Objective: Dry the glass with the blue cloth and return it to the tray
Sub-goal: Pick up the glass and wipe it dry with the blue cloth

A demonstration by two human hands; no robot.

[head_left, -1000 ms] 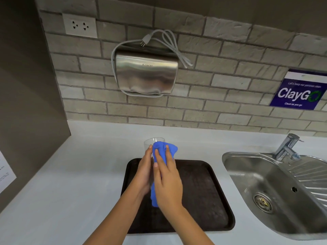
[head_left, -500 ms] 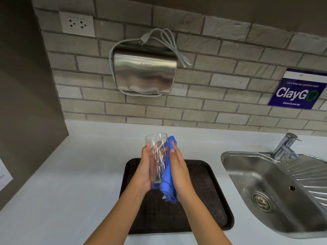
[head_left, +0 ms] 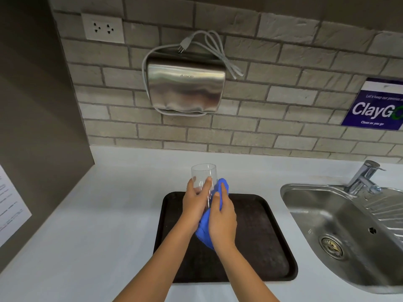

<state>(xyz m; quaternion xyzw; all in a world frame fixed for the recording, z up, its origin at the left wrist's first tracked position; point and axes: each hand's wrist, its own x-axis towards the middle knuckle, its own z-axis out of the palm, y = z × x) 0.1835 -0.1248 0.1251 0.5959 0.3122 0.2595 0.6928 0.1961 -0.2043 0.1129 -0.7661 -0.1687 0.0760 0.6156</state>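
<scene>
A clear drinking glass (head_left: pixel 204 174) is held upright above the far edge of the dark brown tray (head_left: pixel 263 240). My left hand (head_left: pixel 194 205) grips the glass around its lower half. My right hand (head_left: pixel 222 221) presses the blue cloth (head_left: pixel 204 233) against the right side and bottom of the glass. The base of the glass is hidden by my hands and the cloth. Nothing stands on the tray.
The tray lies on a white counter (head_left: pixel 98 225). A steel sink (head_left: pixel 340 227) with a tap (head_left: pixel 364 177) is to the right. A metal hand dryer (head_left: pixel 185 83) hangs on the brick wall above, and a grey side wall (head_left: pixel 39 118) closes the left.
The glass has gone from mostly covered by the cloth to exposed at the top. My right hand and the cloth have slid down toward the base of the glass.
</scene>
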